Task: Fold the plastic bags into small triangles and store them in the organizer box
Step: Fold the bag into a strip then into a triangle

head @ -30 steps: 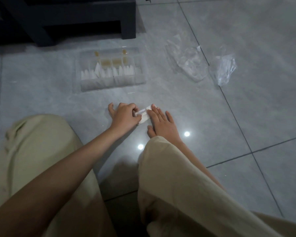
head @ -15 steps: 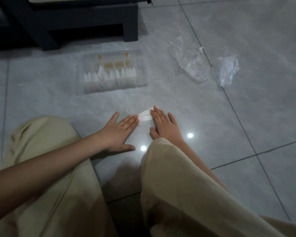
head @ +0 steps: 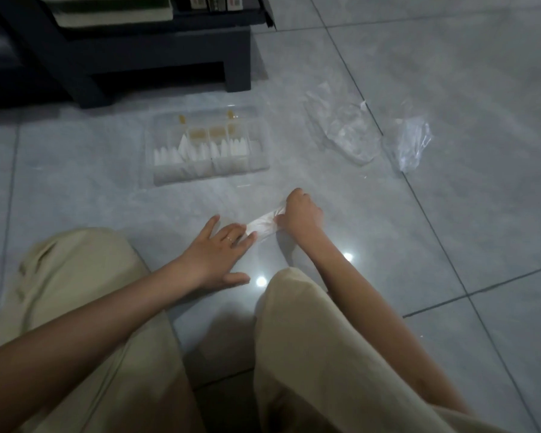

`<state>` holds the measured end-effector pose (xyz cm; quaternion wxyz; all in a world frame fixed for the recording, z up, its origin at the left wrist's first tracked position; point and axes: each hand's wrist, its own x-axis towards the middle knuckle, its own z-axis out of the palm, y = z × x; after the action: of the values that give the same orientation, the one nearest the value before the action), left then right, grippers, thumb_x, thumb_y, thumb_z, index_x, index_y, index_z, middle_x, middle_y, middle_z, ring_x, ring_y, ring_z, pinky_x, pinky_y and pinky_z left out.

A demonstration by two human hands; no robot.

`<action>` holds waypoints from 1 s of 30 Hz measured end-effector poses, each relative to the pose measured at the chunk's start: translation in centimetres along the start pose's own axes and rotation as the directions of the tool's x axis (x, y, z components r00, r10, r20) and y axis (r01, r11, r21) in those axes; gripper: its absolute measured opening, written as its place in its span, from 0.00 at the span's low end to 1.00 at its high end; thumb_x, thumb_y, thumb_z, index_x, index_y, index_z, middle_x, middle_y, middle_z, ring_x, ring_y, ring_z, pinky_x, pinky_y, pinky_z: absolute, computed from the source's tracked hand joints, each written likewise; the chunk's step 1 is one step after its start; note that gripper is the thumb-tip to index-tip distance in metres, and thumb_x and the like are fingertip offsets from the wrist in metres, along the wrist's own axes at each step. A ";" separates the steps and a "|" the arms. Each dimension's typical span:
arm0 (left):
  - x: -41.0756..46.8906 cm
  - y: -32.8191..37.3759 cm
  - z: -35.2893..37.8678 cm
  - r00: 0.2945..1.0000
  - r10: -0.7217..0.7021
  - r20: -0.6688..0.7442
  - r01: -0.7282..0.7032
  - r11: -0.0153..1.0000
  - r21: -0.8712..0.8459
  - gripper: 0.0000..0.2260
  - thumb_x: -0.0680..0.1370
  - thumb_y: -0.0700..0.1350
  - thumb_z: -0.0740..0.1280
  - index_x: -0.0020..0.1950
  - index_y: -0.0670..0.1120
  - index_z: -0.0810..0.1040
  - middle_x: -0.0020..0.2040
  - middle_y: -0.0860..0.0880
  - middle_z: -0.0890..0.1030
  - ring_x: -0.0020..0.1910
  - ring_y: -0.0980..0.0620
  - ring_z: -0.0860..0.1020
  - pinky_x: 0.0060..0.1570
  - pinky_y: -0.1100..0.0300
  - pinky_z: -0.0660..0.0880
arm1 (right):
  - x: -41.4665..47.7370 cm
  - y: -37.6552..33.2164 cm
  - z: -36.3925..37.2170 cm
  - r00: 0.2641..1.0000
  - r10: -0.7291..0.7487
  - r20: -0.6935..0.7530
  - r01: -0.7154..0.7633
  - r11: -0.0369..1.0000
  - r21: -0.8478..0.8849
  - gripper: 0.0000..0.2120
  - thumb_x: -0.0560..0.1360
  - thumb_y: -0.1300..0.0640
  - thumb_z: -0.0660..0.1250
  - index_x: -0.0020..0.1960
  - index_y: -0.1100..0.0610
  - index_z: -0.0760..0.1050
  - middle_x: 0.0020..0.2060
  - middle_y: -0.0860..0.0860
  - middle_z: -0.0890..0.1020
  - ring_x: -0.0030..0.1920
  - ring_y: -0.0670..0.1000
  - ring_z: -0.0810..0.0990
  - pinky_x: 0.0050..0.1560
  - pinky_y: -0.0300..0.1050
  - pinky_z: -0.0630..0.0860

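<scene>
A partly folded clear plastic bag lies as a short strip on the grey tiled floor in front of my knees. My left hand lies flat with straight fingers, its fingertips pressing the strip's left end. My right hand is curled and grips the strip's right end, lifting it slightly. A clear organizer box sits on the floor beyond, with several white folded triangles standing in its compartments.
Two crumpled clear plastic bags lie on the floor at the right. A black low shelf stands behind the box. My knees in beige trousers fill the foreground.
My left hand went from pinching the bag to lying flat on its left end. My right hand changed from flat fingers to a curled grip on the right end.
</scene>
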<state>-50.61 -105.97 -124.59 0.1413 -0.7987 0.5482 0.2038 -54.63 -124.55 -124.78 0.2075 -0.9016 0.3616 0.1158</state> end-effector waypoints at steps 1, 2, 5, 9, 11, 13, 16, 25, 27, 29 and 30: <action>0.1 -0.2 0.0 0.998 0.009 0.065 -0.011 1.000 0.025 0.40 0.78 0.66 0.54 0.78 0.49 0.36 0.80 0.44 0.45 0.78 0.49 0.43 0.72 0.45 0.34 | 0.2 -0.2 -0.2 1.000 0.002 0.016 -0.002 0.999 -0.038 0.14 0.77 0.59 0.63 0.61 0.62 0.70 0.59 0.57 0.77 0.59 0.58 0.78 0.57 0.49 0.72; 0.1 -0.4 -0.1 0.995 0.017 0.096 -0.019 1.000 0.020 0.39 0.78 0.67 0.53 0.78 0.50 0.35 0.80 0.43 0.43 0.78 0.48 0.41 0.72 0.45 0.33 | 0.3 -0.3 -0.3 0.999 0.002 0.035 0.000 0.998 -0.058 0.13 0.77 0.60 0.63 0.61 0.61 0.73 0.59 0.57 0.77 0.59 0.58 0.78 0.56 0.49 0.73; 0.1 -0.8 -0.1 0.987 0.046 0.151 -0.049 0.999 0.016 0.38 0.79 0.66 0.53 0.78 0.54 0.35 0.79 0.42 0.41 0.78 0.47 0.38 0.71 0.44 0.32 | 0.4 -0.7 0.0 0.997 0.014 0.071 -0.010 0.999 -0.052 0.14 0.78 0.62 0.60 0.63 0.61 0.74 0.62 0.58 0.74 0.61 0.59 0.76 0.59 0.51 0.73; 0.2 -0.8 -0.4 0.985 0.069 0.158 -0.075 0.996 0.036 0.37 0.79 0.65 0.55 0.78 0.56 0.35 0.79 0.41 0.41 0.78 0.46 0.38 0.72 0.44 0.34 | 0.0 -0.5 0.2 0.995 -0.068 0.071 0.070 0.997 -0.024 0.12 0.76 0.63 0.61 0.58 0.58 0.76 0.58 0.56 0.77 0.59 0.59 0.77 0.54 0.47 0.72; 0.2 -1.0 -0.4 0.985 0.074 0.156 -0.080 0.996 0.029 0.36 0.79 0.65 0.55 0.78 0.56 0.36 0.79 0.41 0.41 0.78 0.46 0.39 0.72 0.44 0.34 | 0.1 0.0 0.0 0.990 -0.098 0.102 0.094 0.995 0.046 0.08 0.75 0.62 0.63 0.53 0.55 0.75 0.54 0.56 0.78 0.56 0.58 0.77 0.49 0.46 0.70; 0.3 -1.2 -0.3 0.986 0.086 0.140 -0.088 0.996 0.013 0.36 0.79 0.65 0.55 0.78 0.56 0.38 0.79 0.41 0.42 0.78 0.46 0.39 0.72 0.45 0.35 | 0.4 0.7 -0.2 0.985 -0.122 0.123 0.101 0.981 0.165 0.06 0.73 0.62 0.66 0.49 0.55 0.73 0.47 0.54 0.76 0.48 0.54 0.75 0.44 0.42 0.67; 0.1 -1.4 -0.2 0.989 0.089 0.120 -0.088 0.996 -0.019 0.35 0.79 0.63 0.57 0.79 0.57 0.41 0.79 0.42 0.44 0.78 0.47 0.41 0.73 0.45 0.36 | 0.9 1.6 -0.7 0.980 -0.127 0.152 0.058 0.918 0.392 0.12 0.71 0.63 0.73 0.53 0.63 0.79 0.43 0.53 0.77 0.44 0.49 0.75 0.35 0.37 0.67; 0.1 -2.1 0.0 0.988 0.123 0.095 -0.110 0.985 -0.136 0.31 0.80 0.59 0.59 0.79 0.58 0.48 0.79 0.43 0.47 0.78 0.48 0.43 0.73 0.49 0.38 | 1.3 2.7 -1.5 0.960 -0.076 0.271 -0.132 0.727 0.674 0.06 0.72 0.65 0.73 0.48 0.63 0.80 0.32 0.51 0.77 0.32 0.46 0.75 0.33 0.34 0.77; 0.1 -2.1 0.0 0.989 0.111 0.094 -0.074 0.941 -0.331 0.29 0.78 0.62 0.60 0.77 0.58 0.58 0.78 0.44 0.52 0.78 0.48 0.47 0.73 0.53 0.43 | 0.9 2.4 -1.5 0.975 -0.118 0.189 -0.040 0.743 0.668 0.03 0.73 0.67 0.72 0.46 0.63 0.80 0.32 0.52 0.77 0.31 0.46 0.76 0.30 0.34 0.78; 0.1 -2.0 -0.3 1.000 -0.003 -0.024 -0.012 0.779 -0.627 0.26 0.69 0.67 0.61 0.63 0.57 0.73 0.69 0.45 0.66 0.71 0.48 0.63 0.69 0.57 0.57 | 0.3 1.9 -1.8 0.974 -0.206 0.095 0.100 0.766 0.635 0.02 0.73 0.68 0.71 0.44 0.64 0.81 0.32 0.51 0.78 0.29 0.46 0.77 0.31 0.35 0.78; 0.4 -2.0 -0.5 0.985 -0.123 -0.118 -0.009 0.656 -0.754 0.22 0.65 0.67 0.62 0.53 0.57 0.73 0.61 0.46 0.69 0.63 0.49 0.69 0.63 0.58 0.64 | -0.1 1.4 -2.1 0.962 -0.264 0.063 0.171 0.771 0.613 0.02 0.72 0.68 0.71 0.44 0.64 0.82 0.32 0.50 0.78 0.29 0.46 0.77 0.32 0.35 0.79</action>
<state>-48.56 -105.82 -124.32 -0.2392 -0.8159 0.3989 0.3435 -55.55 -126.34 -123.25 0.5211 -0.8133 0.2564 0.0354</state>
